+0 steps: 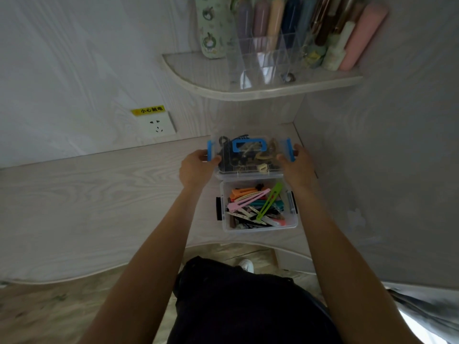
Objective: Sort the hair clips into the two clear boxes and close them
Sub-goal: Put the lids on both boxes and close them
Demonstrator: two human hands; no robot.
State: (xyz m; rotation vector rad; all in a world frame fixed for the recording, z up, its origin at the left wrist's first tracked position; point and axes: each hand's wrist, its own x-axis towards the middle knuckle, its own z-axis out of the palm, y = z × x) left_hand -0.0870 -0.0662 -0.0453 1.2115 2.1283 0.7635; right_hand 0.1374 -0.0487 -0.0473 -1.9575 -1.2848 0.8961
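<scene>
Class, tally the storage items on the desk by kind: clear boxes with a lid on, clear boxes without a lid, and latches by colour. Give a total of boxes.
Lidded clear box: 1
Open clear box: 1
Blue latches: 2
Black latches: 2
Total boxes: 2

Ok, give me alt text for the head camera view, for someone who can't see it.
Both hands, left hand and right hand, grip the blue side latches of a lidded clear plastic box with a blue handle. Nearer, an open clear plastic box with black latches holds colourful flat hair clips on the pale wood-grain desk.
</scene>
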